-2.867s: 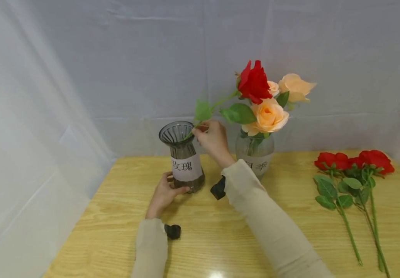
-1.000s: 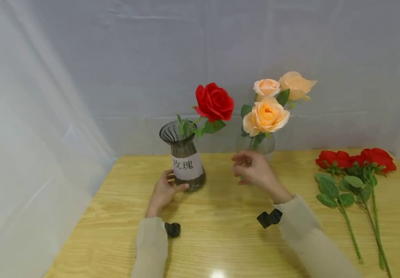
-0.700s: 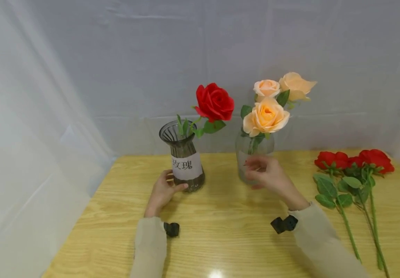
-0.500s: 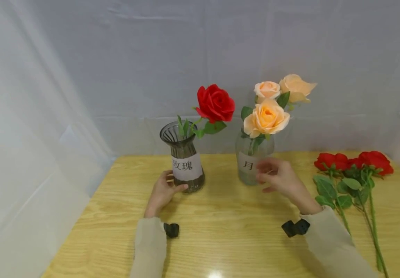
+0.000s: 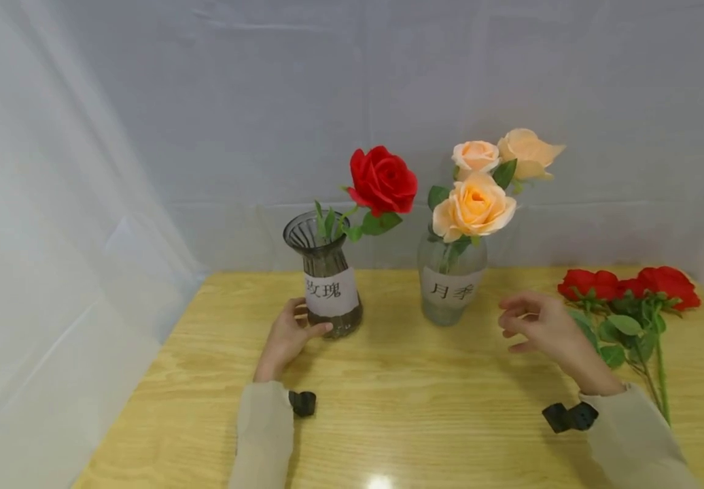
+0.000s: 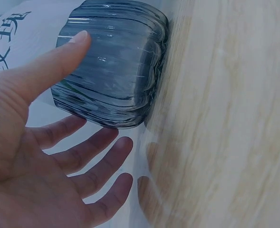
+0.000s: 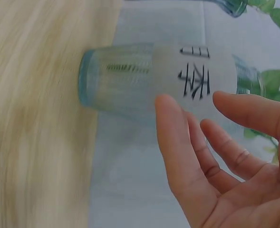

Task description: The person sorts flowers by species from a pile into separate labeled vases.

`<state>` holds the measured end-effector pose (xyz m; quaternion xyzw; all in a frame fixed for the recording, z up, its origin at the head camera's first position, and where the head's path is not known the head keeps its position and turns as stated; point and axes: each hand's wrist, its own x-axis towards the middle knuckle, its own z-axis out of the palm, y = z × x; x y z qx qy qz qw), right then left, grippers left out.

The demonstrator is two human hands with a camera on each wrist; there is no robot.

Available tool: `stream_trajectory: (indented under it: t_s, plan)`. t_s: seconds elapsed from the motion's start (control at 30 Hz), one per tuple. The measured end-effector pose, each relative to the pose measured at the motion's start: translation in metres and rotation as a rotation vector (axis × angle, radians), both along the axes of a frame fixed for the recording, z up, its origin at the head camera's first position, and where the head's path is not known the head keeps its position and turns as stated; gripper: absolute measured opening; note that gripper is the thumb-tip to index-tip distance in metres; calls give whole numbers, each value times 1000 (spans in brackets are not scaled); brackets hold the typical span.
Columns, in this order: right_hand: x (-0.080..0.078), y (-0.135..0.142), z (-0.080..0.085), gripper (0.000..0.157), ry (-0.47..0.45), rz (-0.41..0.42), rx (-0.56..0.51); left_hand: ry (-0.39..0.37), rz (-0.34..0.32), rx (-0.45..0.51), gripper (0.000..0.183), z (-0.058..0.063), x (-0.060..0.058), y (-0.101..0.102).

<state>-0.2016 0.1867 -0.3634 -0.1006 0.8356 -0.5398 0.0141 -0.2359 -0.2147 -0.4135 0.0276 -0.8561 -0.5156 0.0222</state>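
My left hand (image 5: 286,339) holds the base of a smoky grey glass vase (image 5: 331,319), thumb in front and fingers round the far side. In the left wrist view its thumb (image 6: 59,61) lies on the ribbed glass. That vase stands upright with a white label and one red rose (image 5: 382,180) leaning right. My right hand (image 5: 550,333) hovers over the table with nothing in it, its fingers loosely bent. It is between a clear glass vase (image 5: 444,314), which holds peach roses (image 5: 476,206), and red roses (image 5: 666,286) lying on the table, partly hiding their leaves and stems.
The wooden table (image 5: 413,421) backs onto a pale cloth sheet (image 5: 266,122), with more sheeting at the left. The clear vase also has a white label (image 5: 452,288). A small black camera sits on each wrist.
The right hand has let go of the red rose's stem, leaving it in the grey vase. It has since moved right, past the clear vase. The left hand stays at the vase base.
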Motion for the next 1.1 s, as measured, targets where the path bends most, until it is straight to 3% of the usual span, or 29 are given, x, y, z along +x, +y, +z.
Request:
stream_trajectory:
  t_s: [0.53, 0.8, 1.1]
  plan:
    - [12, 70, -5, 42, -57, -47, 100, -7, -16, 6, 78, 3, 2, -2]
    - [16, 103, -11, 45, -125, -69, 144, -19, -15, 7, 78, -3, 1, -1]
    - [16, 123, -21, 48, -181, -119, 248, -16, -14, -4, 78, 1, -1, -1]
